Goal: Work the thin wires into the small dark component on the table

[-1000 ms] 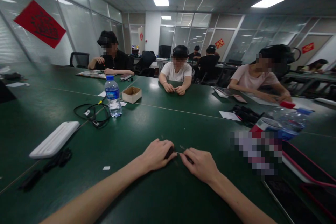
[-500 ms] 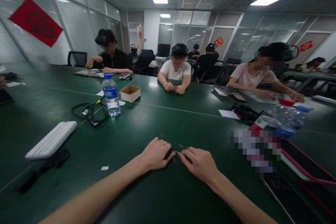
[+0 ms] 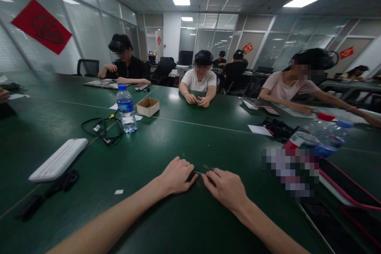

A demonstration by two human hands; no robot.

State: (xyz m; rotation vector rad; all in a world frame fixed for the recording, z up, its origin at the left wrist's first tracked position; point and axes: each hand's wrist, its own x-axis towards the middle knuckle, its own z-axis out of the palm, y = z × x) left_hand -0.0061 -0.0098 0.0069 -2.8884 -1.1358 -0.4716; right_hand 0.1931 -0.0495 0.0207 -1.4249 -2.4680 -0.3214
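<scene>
My left hand (image 3: 177, 175) rests low over the green table (image 3: 154, 222), its fingers closed round a thin metal rod with a dark handle (image 3: 191, 175). The rod's pale shaft points across the small gap to my right hand (image 3: 228, 185). That hand is also closed, thumb and fingers pinching near the shaft's end. A thin, pointed greyish piece (image 3: 206, 166) sticks out past its fingertips; its kind is too small to make out.
To the left are a white power strip (image 3: 58, 159), black cables (image 3: 102, 129), a water bottle (image 3: 125, 108) and an open box (image 3: 148, 107). Bottles (image 3: 330, 139) and phones (image 3: 327, 222) lie at right. Several people sit around, one opposite (image 3: 199, 79).
My hands have hardly moved; the gap between thumb tips looks slightly wider. The person at the right has stretched an arm farther out to the right.
</scene>
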